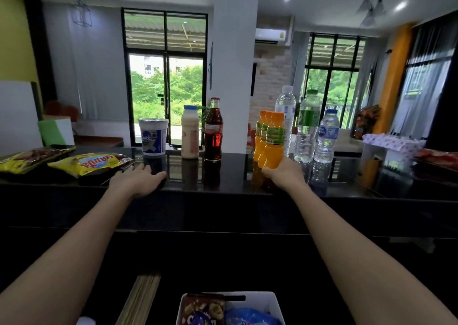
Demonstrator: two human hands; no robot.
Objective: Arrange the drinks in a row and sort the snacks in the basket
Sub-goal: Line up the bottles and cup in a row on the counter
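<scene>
On the black counter point(230, 176) stand a white cup with a blue label point(153, 136), a cream milk bottle point(190, 131) and a red soda bottle point(213, 130) side by side. My right hand point(285, 173) grips the base of the nearest orange juice bottle point(274, 138); two more orange bottles point(260, 136) stand just behind it. Three clear water bottles point(307, 126) stand to the right. My left hand point(138, 178) rests flat on the counter, holding nothing. Two yellow snack bags point(86, 163) lie at the left. A white basket point(267, 300) below holds snack packs.
A white pillar point(233, 64) rises behind the counter. A patterned cloth-covered object point(394, 141) and a red pack point(438, 156) sit at the far right. A thin dark object lies under the nearer snack bag, close to my left hand.
</scene>
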